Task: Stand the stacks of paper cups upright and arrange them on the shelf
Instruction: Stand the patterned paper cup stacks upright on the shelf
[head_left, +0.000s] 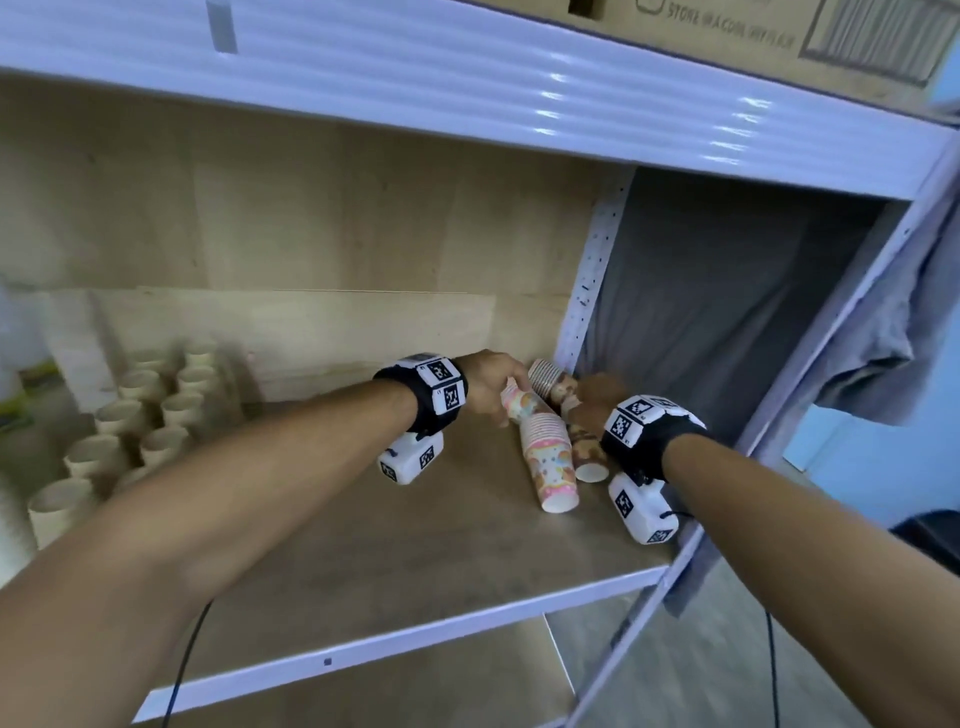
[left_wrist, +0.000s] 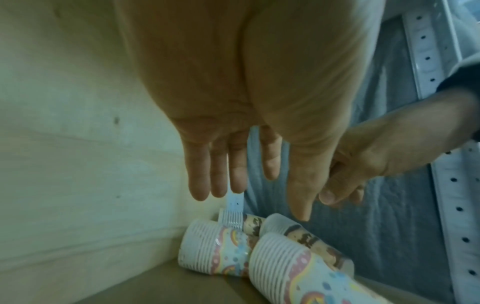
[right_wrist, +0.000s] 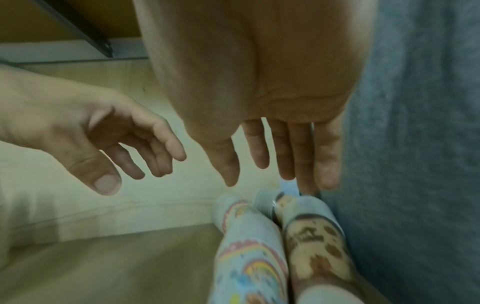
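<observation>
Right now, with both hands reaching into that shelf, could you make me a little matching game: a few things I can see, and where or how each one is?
Things:
1. rainbow cup stack
2. brown-patterned cup stack
3. plain beige cups
4. grey cloth

Places or states:
A. standing upright in rows at the shelf's left
B. hanging along the shelf's right side
C. lying on its side, left of another fallen stack
D. lying on its side, nearest the cloth

Pairs: 1-C, 2-D, 3-A, 4-B
</observation>
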